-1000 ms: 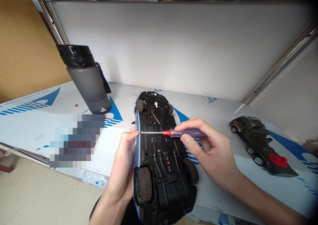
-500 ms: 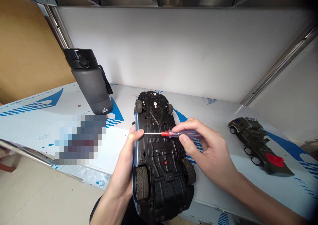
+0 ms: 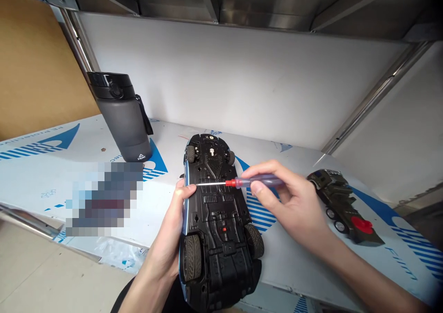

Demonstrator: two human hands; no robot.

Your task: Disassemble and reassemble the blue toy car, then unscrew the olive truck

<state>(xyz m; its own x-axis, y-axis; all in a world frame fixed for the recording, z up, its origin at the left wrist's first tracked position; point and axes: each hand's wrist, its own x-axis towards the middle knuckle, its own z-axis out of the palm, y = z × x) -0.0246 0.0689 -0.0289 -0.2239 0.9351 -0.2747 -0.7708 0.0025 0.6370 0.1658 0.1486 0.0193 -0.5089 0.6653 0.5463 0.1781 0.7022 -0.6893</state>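
A toy car [image 3: 221, 211] is held upside down, its black underside and treaded wheels facing up and a strip of blue body showing along its left side. My left hand [image 3: 173, 225] grips that left side, thumb on the edge of the underside, the other fingers hidden beneath. In my right hand [image 3: 287, 197] is a screwdriver [image 3: 238, 183] with a red collar and clear purplish handle, pinched between thumb and fingers. Its metal shaft lies across the underside, pointing left, with the tip close to my left thumb. Whether the tip touches the car I cannot tell.
A dark grey water bottle [image 3: 122, 124] stands at the left, with a pixelated flat object [image 3: 104, 200] in front of it. A green toy truck [image 3: 346, 207] with a red part sits at the right. A metal shelf [image 3: 256, 4] hangs over the film-covered table [image 3: 166, 211].
The view has shifted and tilted slightly. The screwdriver still lies across the underside, with its tip now a little clearer of my left thumb. Both hands keep their holds.
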